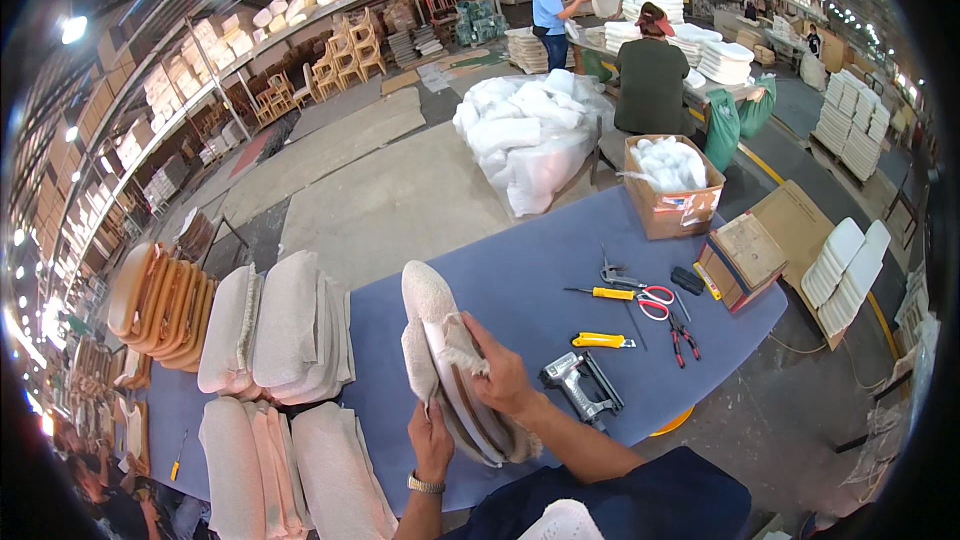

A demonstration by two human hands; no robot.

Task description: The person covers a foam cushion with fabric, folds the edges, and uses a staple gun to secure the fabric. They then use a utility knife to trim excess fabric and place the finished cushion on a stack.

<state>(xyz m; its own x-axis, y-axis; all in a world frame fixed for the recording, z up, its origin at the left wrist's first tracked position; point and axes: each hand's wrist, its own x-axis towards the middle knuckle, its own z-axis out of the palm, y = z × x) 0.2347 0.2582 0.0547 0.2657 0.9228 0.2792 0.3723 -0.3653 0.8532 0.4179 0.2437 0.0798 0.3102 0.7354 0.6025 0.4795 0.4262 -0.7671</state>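
An upholstered chair pad point(428, 297) in cream, nubby fabric stands tilted on edge over the blue-grey table point(380, 312). Its layered side faces me, showing a brown strip and loose fabric edges. My left hand point(432, 443), with a watch at the wrist, grips the pad's lower near edge. Higher up, my right hand point(500, 372) is closed on the fabric along its right side. The fingertips of both hands are partly hidden by fabric. Right of my right forearm lies a silver staple gun point(580, 385), with a yellow utility knife point(602, 340) just beyond it.
Stacks of pale pads point(293, 330) and brown frames point(160, 305) line the table's left. Yellow screwdriver point(612, 293), red-handled scissors point(655, 302) and pliers point(685, 345) lie right. Boxes point(672, 208) stand at the far edge, beyond them a white bag point(530, 140) and several people.
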